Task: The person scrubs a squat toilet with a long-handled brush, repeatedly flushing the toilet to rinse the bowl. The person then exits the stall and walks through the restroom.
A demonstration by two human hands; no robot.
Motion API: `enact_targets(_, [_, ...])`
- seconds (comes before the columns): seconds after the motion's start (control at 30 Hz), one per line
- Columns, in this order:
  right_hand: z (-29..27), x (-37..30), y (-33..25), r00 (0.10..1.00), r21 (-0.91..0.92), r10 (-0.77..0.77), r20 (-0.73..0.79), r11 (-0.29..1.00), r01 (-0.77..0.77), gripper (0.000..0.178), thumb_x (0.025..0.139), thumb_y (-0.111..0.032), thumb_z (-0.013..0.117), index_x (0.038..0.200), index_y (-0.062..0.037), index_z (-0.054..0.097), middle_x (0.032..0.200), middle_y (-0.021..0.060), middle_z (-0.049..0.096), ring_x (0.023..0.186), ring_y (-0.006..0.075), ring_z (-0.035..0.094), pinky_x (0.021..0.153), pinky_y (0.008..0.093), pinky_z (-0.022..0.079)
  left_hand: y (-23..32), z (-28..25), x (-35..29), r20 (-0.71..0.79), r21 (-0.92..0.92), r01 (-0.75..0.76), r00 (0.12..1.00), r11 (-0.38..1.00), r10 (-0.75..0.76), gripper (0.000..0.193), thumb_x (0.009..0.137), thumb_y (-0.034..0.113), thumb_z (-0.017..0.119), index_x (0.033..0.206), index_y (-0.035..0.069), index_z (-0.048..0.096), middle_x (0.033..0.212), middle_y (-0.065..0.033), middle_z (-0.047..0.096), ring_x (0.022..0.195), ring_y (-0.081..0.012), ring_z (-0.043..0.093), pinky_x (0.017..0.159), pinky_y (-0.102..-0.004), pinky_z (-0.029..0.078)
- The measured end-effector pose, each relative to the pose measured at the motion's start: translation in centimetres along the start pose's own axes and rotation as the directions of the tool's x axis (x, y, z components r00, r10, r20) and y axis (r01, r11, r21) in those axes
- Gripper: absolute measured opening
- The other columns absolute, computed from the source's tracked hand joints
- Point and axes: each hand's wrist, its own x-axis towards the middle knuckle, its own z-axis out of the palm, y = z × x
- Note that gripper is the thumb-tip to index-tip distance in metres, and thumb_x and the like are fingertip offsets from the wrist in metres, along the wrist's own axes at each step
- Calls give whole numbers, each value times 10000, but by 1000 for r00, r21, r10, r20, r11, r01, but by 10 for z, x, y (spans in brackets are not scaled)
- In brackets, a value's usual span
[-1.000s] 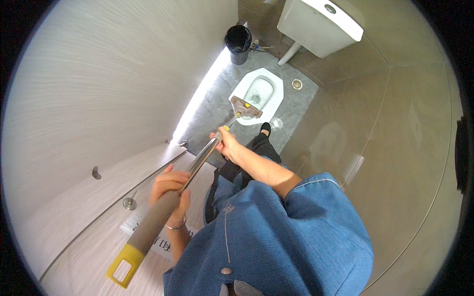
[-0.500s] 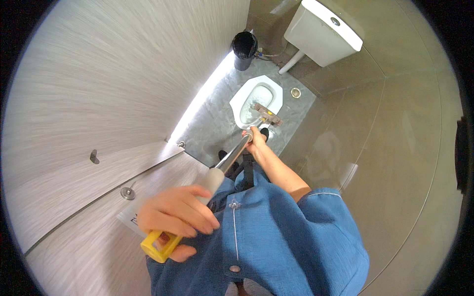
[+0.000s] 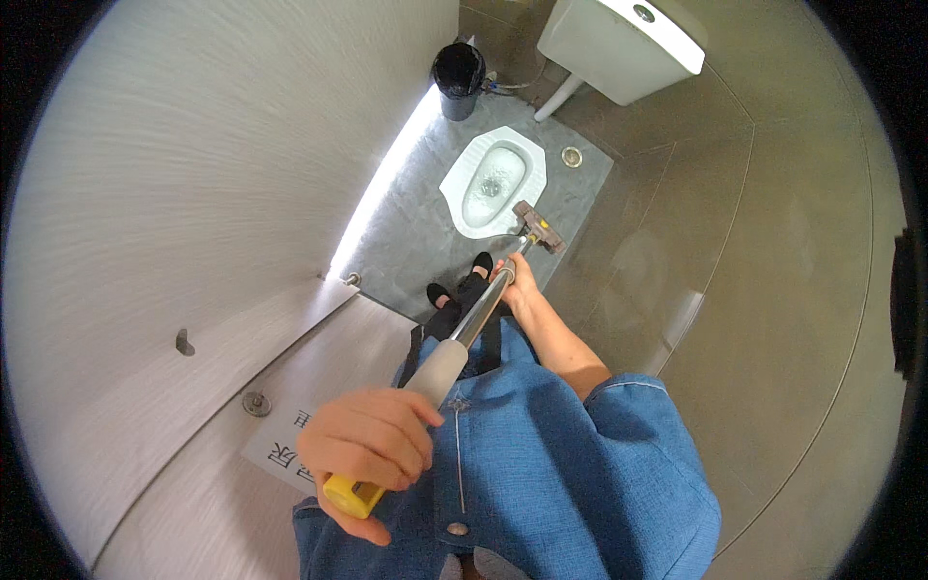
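I hold a sponge mop slantwise, its metal pole [image 3: 482, 311] running away from my body. My left hand [image 3: 367, 445] is closed round the upper end, between the grey grip [image 3: 437, 373] and the yellow end cap [image 3: 353, 495]. Farther down, my right hand [image 3: 519, 282] wraps the pole. The brownish mop head [image 3: 538, 228] is at the near right edge of a white squat toilet [image 3: 454, 188]; whether it touches the floor I cannot tell. Water shows in the bowl [image 3: 493, 188].
A black lined bin [image 3: 459, 97] stands at the far left by the partition [image 3: 222, 145]. A white cistern [image 3: 619, 53] hangs on the back wall, its pipe [image 3: 561, 97] running down. A floor drain [image 3: 571, 157] lies right of the toilet. Tiled wall [image 3: 773, 290] bounds the right; my black shoes [image 3: 482, 264] are below.
The mop head has moved from over the toilet bowl to the right, toward its near edge. My left hand has shifted slightly right; both hands still grip the mop.
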Motion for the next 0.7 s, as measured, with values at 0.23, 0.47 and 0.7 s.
enact_targets(0.23, [21, -5, 5, 996, -76, -25, -81, 997, 19, 222, 801, -166, 520, 930, -49, 384, 689, 116, 506, 571, 218, 517, 503, 321, 482, 6, -30, 8, 10, 43, 68, 998, 997, -69, 262, 612, 209, 692, 692, -11, 572, 652, -129, 586, 633, -266, 594, 707, -417, 444])
enact_targets(0.47, [3, 20, 2, 994, -86, 50, -94, 995, -58, 171, 797, -145, 519, 892, -31, 434, 659, 109, 504, 556, 221, 518, 476, 342, 477, 9, -42, 14, 76, 126, 96, 992, 987, -106, 196, 631, 154, 663, 699, -10, 580, 648, -127, 590, 639, -262, 600, 714, -404, 453])
enact_targets(0.7, [3, 13, 4, 995, -1, 29, -98, 1000, -29, 155, 788, -143, 533, 835, -31, 437, 647, 109, 492, 542, 213, 509, 473, 339, 474, 10, -37, 5, 78, 130, 128, 987, 983, -138, 148, 624, 124, 663, 644, 10, 571, 627, -111, 582, 634, -254, 602, 732, -386, 458])
